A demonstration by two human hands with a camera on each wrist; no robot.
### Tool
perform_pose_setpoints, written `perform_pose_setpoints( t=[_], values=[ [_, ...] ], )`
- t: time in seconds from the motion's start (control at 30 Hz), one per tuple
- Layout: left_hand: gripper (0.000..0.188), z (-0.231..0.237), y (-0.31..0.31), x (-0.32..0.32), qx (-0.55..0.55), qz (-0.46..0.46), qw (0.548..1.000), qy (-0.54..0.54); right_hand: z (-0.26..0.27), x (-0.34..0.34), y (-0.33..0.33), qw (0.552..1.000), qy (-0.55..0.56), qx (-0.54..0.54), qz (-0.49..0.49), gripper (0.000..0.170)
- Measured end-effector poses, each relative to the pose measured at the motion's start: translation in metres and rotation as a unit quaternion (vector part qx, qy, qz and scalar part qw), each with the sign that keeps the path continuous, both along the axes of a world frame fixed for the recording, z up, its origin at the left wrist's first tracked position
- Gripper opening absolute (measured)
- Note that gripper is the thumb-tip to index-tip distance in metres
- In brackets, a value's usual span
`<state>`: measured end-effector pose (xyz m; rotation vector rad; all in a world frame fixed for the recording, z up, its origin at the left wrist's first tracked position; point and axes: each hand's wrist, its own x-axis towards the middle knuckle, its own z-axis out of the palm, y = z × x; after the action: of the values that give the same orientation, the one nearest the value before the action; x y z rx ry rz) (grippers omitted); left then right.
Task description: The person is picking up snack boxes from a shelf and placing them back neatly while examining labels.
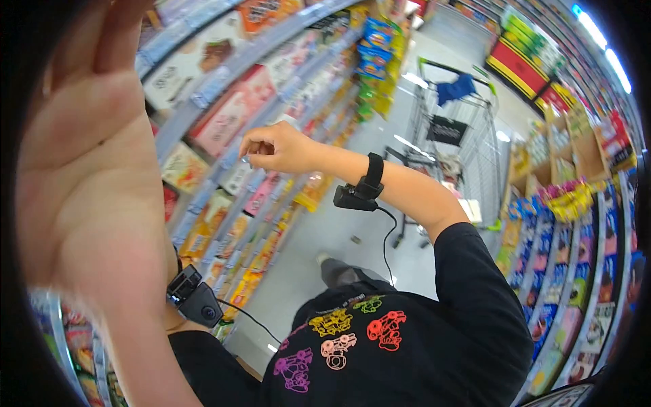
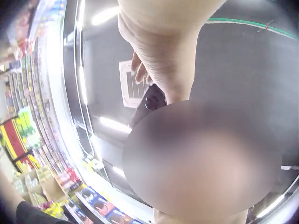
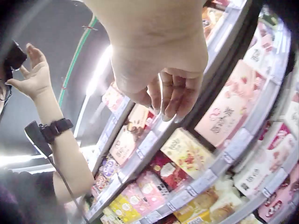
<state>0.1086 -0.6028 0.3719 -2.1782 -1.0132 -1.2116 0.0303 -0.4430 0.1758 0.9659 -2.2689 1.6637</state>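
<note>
Raised close to the head camera, my left hand [image 1: 95,176] fills the left side of the head view, palm showing. In the right wrist view its thumb and fingers are spread beside a black head-worn device [image 3: 15,58]. The left wrist view shows its fingertips overlapping the dark device [image 2: 153,99]. My right hand [image 1: 285,146] hangs in front of the shelves with fingers loosely curled and nothing visible in them. Nearest to it are a pink box [image 3: 231,105] and a cream box [image 3: 187,151] on the shelf.
Shelves of packaged snacks [image 1: 251,203] run along the left. A shopping cart [image 1: 468,136] with a blue cloth on its handle stands in the aisle. Another shelf [image 1: 576,271] lines the right side. Black wrist cameras [image 1: 356,197] trail cables across my body.
</note>
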Motion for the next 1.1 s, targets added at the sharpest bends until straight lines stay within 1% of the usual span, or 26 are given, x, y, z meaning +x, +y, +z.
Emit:
perform_pose_setpoints(
  t=[0.1,0.17,0.2,0.23,0.33,0.37,0.47,0.5,0.57,0.6,0.63,0.7,0.73,0.77,0.8,0.83,0.87,0.9,0.93,0.97,1.0,1.07,1.1],
  values=[
    [0.075,-0.010,0.044,0.027,-0.115,-0.132,0.984,0.045,-0.041,0.021,0.068,0.995,-0.077,0.022,-0.064,0.015],
    [0.074,-0.018,0.073,0.029,-0.162,-0.186,0.967,0.055,-0.056,0.035,0.103,0.981,-0.154,-0.026,-0.116,0.015],
    [0.073,-0.022,0.089,0.028,-0.177,-0.212,0.959,0.061,-0.064,0.040,0.122,0.971,-0.184,-0.047,-0.143,0.015],
    [0.073,-0.023,0.103,0.026,-0.185,-0.238,0.952,0.058,-0.079,0.041,0.141,0.966,-0.193,-0.048,-0.168,0.015],
    [0.072,-0.037,0.147,0.018,-0.194,-0.314,0.928,0.055,-0.108,0.062,0.196,0.937,-0.244,-0.110,-0.224,0.016],
    [0.071,-0.040,0.163,0.015,-0.190,-0.342,0.919,0.044,-0.117,0.070,0.213,0.927,-0.251,-0.134,-0.244,0.016],
    [0.071,-0.053,0.220,0.008,-0.177,-0.425,0.887,-0.010,-0.165,0.092,0.263,0.892,-0.260,-0.140,-0.341,0.018],
    [0.071,-0.058,0.243,0.004,-0.167,-0.445,0.878,-0.048,-0.175,0.105,0.276,0.865,-0.287,-0.189,-0.365,0.019],
    [0.071,-0.076,0.298,-0.004,-0.155,-0.458,0.862,-0.151,-0.207,0.139,0.293,0.799,-0.279,-0.230,-0.480,0.019],
    [0.071,-0.092,0.330,-0.008,-0.170,-0.442,0.854,-0.215,-0.220,0.150,0.309,0.765,-0.267,-0.241,-0.535,0.019],
    [0.072,-0.116,0.366,-0.011,-0.210,-0.410,0.841,-0.284,-0.232,0.167,0.317,0.732,-0.187,-0.231,-0.614,0.018],
    [0.072,-0.190,0.443,-0.008,-0.337,-0.318,0.791,-0.400,-0.256,0.211,0.337,0.627,-0.127,-0.197,-0.743,0.017],
    [0.067,-0.245,0.476,-0.003,-0.425,-0.257,0.759,-0.421,-0.269,0.235,0.346,0.560,-0.149,-0.183,-0.794,0.018],
    [0.061,-0.310,0.503,0.002,-0.499,-0.158,0.764,-0.377,-0.266,0.256,0.348,0.502,-0.172,-0.241,-0.813,0.019],
    [0.060,-0.373,0.522,0.009,-0.565,-0.063,0.772,-0.286,-0.261,0.273,0.348,0.439,-0.188,-0.299,-0.826,0.020],
    [0.065,-0.397,0.530,0.019,-0.640,0.000,0.743,-0.199,-0.265,0.286,0.350,0.416,-0.218,-0.285,-0.836,0.021],
    [0.064,-0.448,0.538,0.027,-0.680,-0.029,0.695,-0.230,-0.269,0.299,0.350,0.392,-0.249,-0.271,-0.843,0.023],
    [0.061,-0.448,0.541,0.033,-0.674,-0.063,0.720,-0.156,-0.274,0.308,0.353,0.368,-0.281,-0.257,-0.848,0.025],
    [0.056,-0.468,0.542,0.042,-0.645,-0.044,0.745,-0.161,-0.290,0.313,0.354,0.359,-0.330,-0.236,-0.841,0.029],
    [0.052,-0.485,0.552,0.045,-0.714,-0.040,0.691,-0.106,-0.306,0.318,0.354,0.351,-0.382,-0.216,-0.827,0.032],
    [0.049,-0.503,0.551,0.052,-0.708,-0.010,0.701,-0.092,-0.315,0.322,0.353,0.345,-0.435,-0.195,-0.809,0.036],
    [0.051,-0.541,0.548,0.062,-0.683,-0.014,0.729,-0.040,-0.299,0.312,0.353,0.322,-0.489,-0.137,-0.799,0.045],
    [0.052,-0.539,0.550,0.065,-0.695,-0.006,0.719,-0.030,-0.292,0.307,0.356,0.312,-0.517,-0.110,-0.790,0.049]
  ],
)
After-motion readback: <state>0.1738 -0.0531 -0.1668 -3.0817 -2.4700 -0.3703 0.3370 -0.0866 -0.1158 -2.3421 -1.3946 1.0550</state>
